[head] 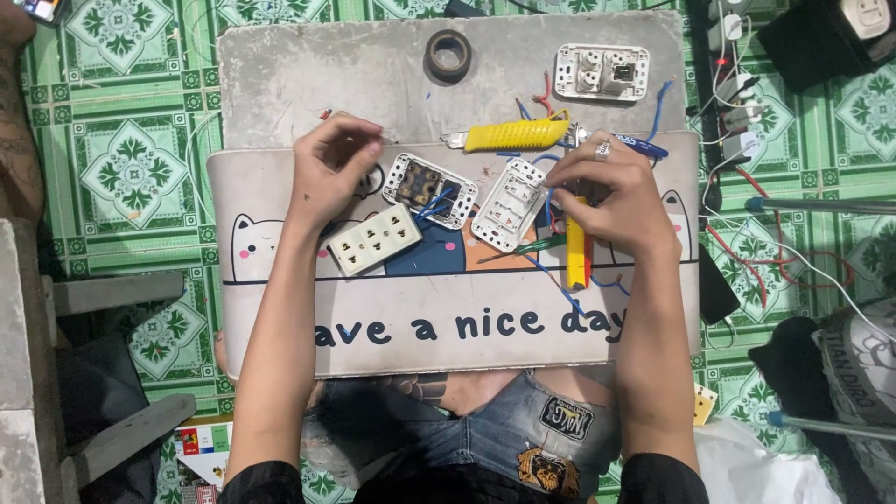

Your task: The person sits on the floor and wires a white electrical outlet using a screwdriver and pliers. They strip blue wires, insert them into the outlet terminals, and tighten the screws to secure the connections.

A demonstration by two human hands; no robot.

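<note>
Switch module (510,206): light, rigid plastic; grip its long edges, you'd judge.
Right hand (611,201): fingers curled around yellow-handled tool (578,250).
Left hand (327,168): fingers pinched; contents unclear.

A lit phone screen (39,8) peeks in at the top left corner. On the floor at the bottom left lies a printed box (203,452), white with red, yellow and green panels. A small yellow card (704,404) sits at the lower right.
</note>
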